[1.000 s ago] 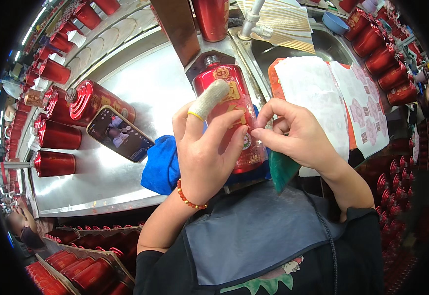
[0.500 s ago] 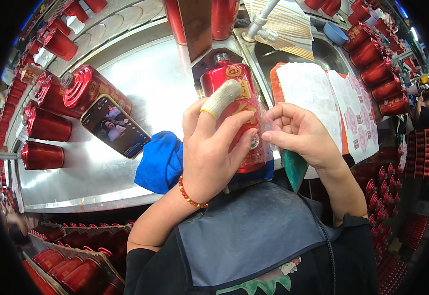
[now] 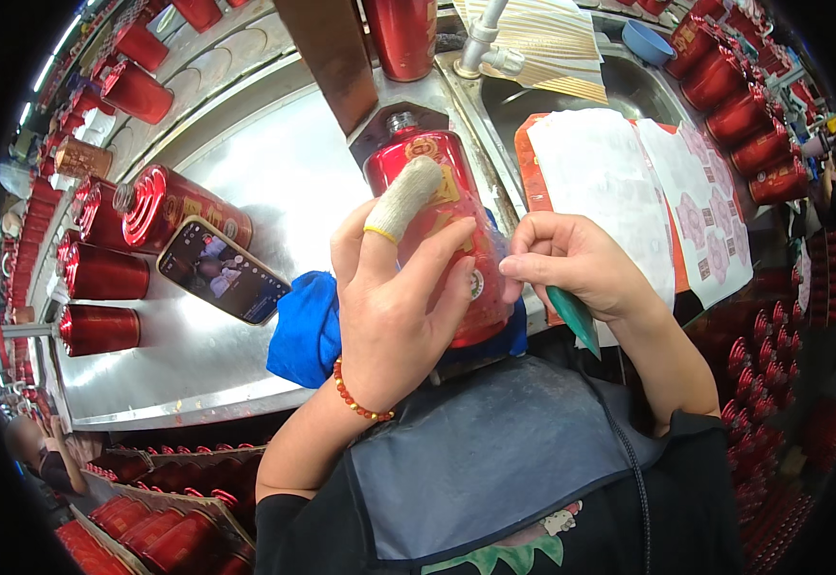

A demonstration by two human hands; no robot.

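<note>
A red bottle (image 3: 461, 199) was seen at the near right of the metal table (image 3: 173, 359), lying tilted with its neck away from the person and a blue cloth (image 3: 301, 333) bunched beside it and showing near its base. Gold markings were already carried on its front, so the work on that face was judged well advanced. A thin clear film (image 3: 495, 240) was made out at the bottle's right edge, close to the right hand (image 3: 583, 266); it was judged to be only partly free, with its full removal not yet done. How much of it was attached could not be told.

The right hand was closed, thumb against forefinger at the film's edge, with a green tool (image 3: 573, 321) gripped beneath it. The left hand (image 3: 389, 307) was spread over the bottle, fingers apart, a knitted sleeve (image 3: 405, 198) worn on one finger; whether the bottle was pressed by it could not be told. Unused-looking printed motifs were seen on a sheet (image 3: 710, 225) to the right.
</note>
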